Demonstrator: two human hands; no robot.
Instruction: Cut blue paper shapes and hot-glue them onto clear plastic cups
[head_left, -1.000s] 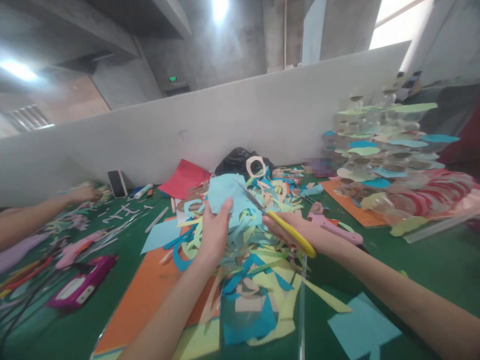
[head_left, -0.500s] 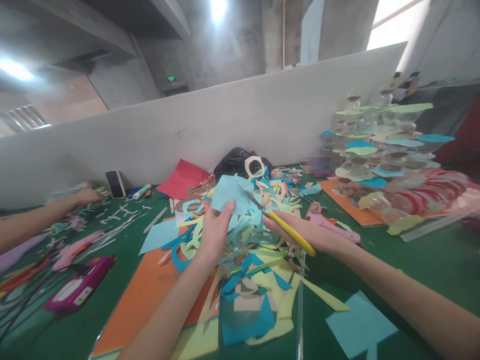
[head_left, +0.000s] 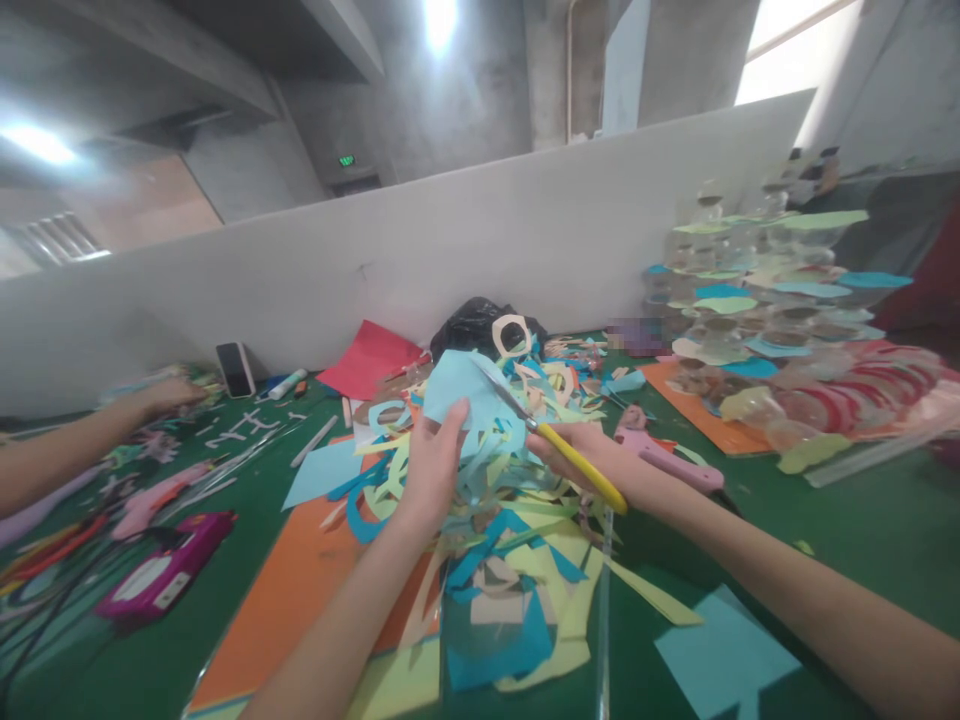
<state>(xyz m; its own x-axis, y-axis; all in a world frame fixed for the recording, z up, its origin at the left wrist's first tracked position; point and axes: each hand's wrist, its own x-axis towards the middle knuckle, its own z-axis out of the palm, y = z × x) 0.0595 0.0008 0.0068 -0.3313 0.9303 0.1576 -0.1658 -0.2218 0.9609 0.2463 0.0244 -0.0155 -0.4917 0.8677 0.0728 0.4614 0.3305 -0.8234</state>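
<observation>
My left hand (head_left: 435, 455) pinches a light blue piece of paper (head_left: 456, 385), its thumb lying on top near the lower edge. My right hand (head_left: 574, 452) grips a pair of scissors with yellow handles (head_left: 581, 465). The blades point up and left and meet the right side of the paper; whether they are parted I cannot make out. Beneath both hands lies a heap of paper scraps (head_left: 517, 560) in blue, yellow, green and peach. A cut-out peach ring (head_left: 511, 336) rests at the back of the heap.
To the right stands a tiered stack of clear bottles (head_left: 750, 290) with paper shapes. A pink glue gun (head_left: 667, 460) lies beside my right wrist. On the left are a magenta box (head_left: 165, 568), a phone (head_left: 235, 370) and another person's hand (head_left: 176, 396). A white partition (head_left: 300, 260) runs behind.
My hands, the paper and the scissors keep nearly the same place. The whole view has shifted very slightly, and the light blue paper is turned a little.
</observation>
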